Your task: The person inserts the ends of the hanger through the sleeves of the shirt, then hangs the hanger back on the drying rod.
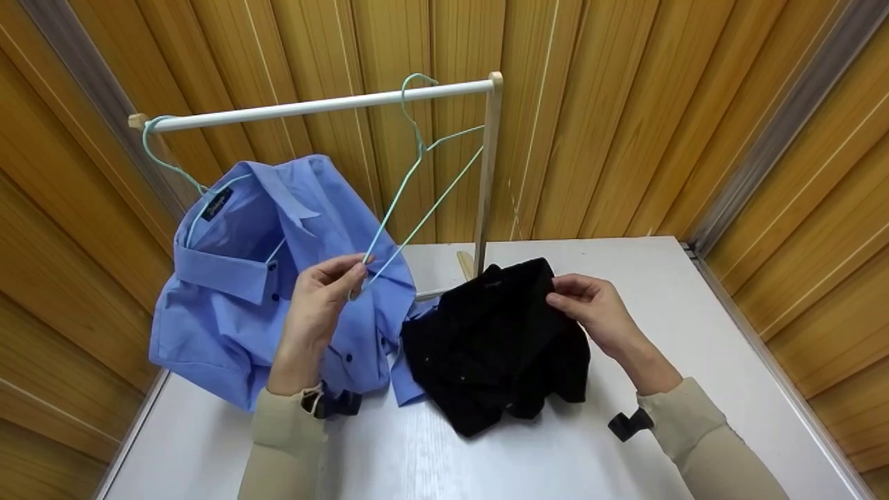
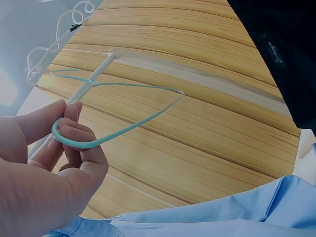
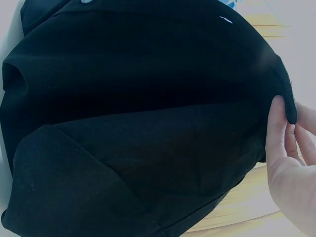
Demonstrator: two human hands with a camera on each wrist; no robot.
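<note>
A thin mint-green wire hanger hangs by its hook from the rack's white rail. My left hand pinches its near corner, and the left wrist view shows the hanger's bend between thumb and fingers. To the right, my right hand pinches the collar edge of a black shirt. In the right wrist view the black cloth fills most of the picture, its edge between thumb and fingers. The shirt stands apart from the hanger's held corner.
A blue shirt hangs on another green hanger at the rack's left end. The rack's rail runs between wooden posts. Below is a white table, with wood-panelled walls around it.
</note>
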